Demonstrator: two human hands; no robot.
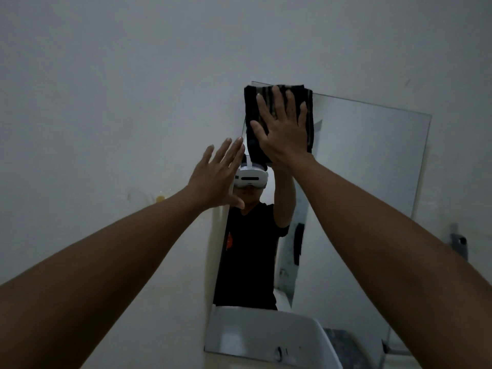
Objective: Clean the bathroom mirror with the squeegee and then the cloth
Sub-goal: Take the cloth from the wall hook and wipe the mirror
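A frameless rectangular mirror (372, 161) hangs on the pale wall. A dark folded cloth (253, 113) lies flat against the mirror's top left corner. My right hand (285, 126) presses on the cloth with its palm flat and fingers spread. My left hand (218, 177) is raised at the mirror's left edge, fingers apart and holding nothing. No squeegee is visible. The glass reflects a person in a black shirt with a white headset.
A white sink (266, 334) juts out below the mirror. A small yellow hook or mark (159, 198) sits on the wall at left. A grey fixture (459, 242) is mounted on the wall to the right of the mirror.
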